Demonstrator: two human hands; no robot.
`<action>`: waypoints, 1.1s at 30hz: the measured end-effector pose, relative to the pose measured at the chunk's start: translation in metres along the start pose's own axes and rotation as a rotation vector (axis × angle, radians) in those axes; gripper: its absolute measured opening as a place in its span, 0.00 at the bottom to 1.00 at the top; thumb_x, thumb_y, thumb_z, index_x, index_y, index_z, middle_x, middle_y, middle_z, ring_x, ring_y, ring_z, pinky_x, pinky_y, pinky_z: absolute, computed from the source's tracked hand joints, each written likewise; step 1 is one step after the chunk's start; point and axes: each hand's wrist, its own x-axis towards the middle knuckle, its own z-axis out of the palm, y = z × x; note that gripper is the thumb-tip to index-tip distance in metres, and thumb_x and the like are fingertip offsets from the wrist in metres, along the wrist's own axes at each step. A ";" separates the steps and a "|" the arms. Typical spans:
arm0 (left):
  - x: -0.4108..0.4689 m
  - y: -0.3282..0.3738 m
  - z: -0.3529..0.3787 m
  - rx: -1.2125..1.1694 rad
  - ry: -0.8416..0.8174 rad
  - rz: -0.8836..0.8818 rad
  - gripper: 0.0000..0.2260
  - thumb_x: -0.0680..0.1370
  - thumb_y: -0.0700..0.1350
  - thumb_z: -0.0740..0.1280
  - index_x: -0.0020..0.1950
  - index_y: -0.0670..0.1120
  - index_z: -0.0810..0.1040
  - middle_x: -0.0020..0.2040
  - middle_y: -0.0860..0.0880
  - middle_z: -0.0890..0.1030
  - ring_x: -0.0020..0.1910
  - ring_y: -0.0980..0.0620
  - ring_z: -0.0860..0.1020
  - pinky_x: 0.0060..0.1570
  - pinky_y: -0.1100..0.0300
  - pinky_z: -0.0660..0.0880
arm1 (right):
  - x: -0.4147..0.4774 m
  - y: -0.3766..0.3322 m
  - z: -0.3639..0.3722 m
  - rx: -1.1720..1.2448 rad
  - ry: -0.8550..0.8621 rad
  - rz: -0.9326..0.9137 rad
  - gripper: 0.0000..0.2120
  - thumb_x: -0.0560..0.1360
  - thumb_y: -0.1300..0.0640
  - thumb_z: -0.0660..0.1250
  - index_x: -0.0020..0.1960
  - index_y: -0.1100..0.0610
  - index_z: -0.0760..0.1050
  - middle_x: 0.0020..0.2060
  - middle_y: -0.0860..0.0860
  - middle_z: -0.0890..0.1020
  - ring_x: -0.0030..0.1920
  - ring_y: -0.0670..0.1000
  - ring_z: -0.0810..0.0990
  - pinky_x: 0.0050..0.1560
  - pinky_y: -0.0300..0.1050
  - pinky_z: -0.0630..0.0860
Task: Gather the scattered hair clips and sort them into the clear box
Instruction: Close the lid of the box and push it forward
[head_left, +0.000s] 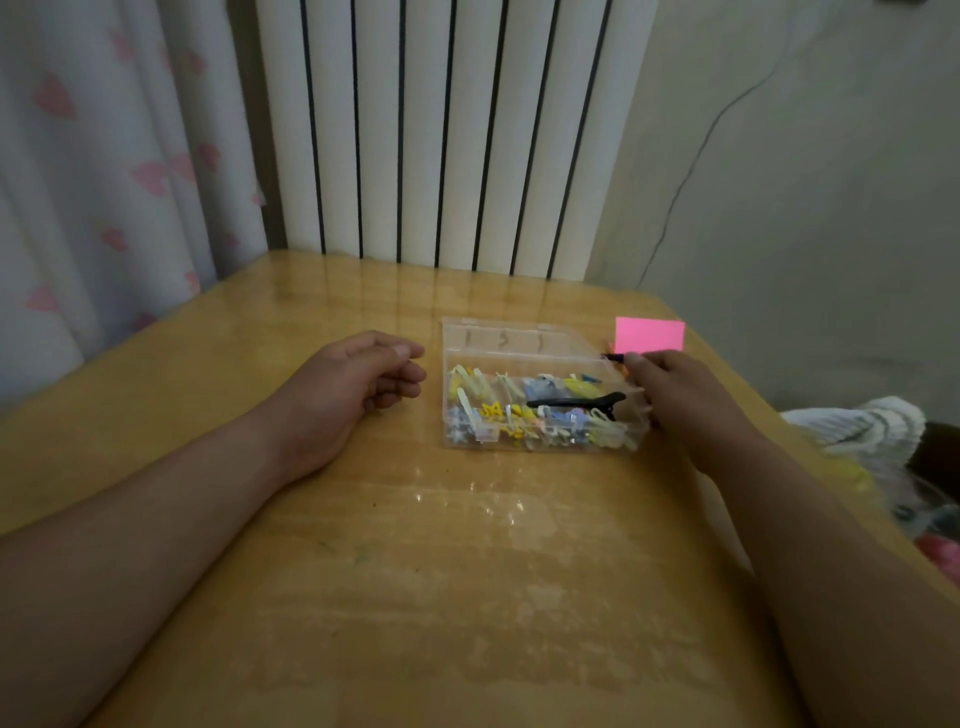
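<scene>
The clear box (540, 332) stands open on the wooden table, its lid tipped back. Several small clips, yellow, white and blue (493, 410), fill its compartments, and a long black clip (576, 401) lies across them. My right hand (675, 389) is at the box's right end and pinches a small dark clip (614, 357) over the back right corner. My left hand (358, 384) rests on the table left of the box, fingers loosely curled and holding nothing.
A pink paper note (650, 335) lies just behind my right hand. A radiator (441, 130) and a curtain (104, 156) stand behind the table (415, 571). A pile of cloth and bags (872, 431) sits off the right edge.
</scene>
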 end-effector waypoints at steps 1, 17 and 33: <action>0.001 0.002 0.000 -0.001 0.029 -0.023 0.10 0.86 0.44 0.65 0.62 0.44 0.84 0.53 0.43 0.87 0.53 0.47 0.84 0.55 0.51 0.77 | 0.002 0.003 0.000 0.026 -0.025 0.030 0.20 0.80 0.37 0.64 0.59 0.52 0.82 0.51 0.51 0.86 0.52 0.56 0.86 0.60 0.62 0.81; 0.073 0.026 0.039 0.323 0.063 -0.332 0.13 0.84 0.47 0.68 0.60 0.38 0.83 0.49 0.41 0.85 0.38 0.50 0.78 0.36 0.57 0.74 | 0.055 -0.021 0.011 0.044 -0.182 0.296 0.11 0.83 0.54 0.68 0.48 0.62 0.79 0.42 0.62 0.80 0.41 0.61 0.79 0.51 0.61 0.83; 0.052 0.022 0.054 0.007 0.091 -0.172 0.11 0.82 0.38 0.65 0.61 0.39 0.85 0.56 0.41 0.85 0.51 0.42 0.81 0.51 0.52 0.79 | 0.036 -0.012 0.000 0.511 -0.137 0.315 0.12 0.78 0.63 0.64 0.56 0.57 0.84 0.53 0.58 0.85 0.45 0.53 0.79 0.44 0.49 0.75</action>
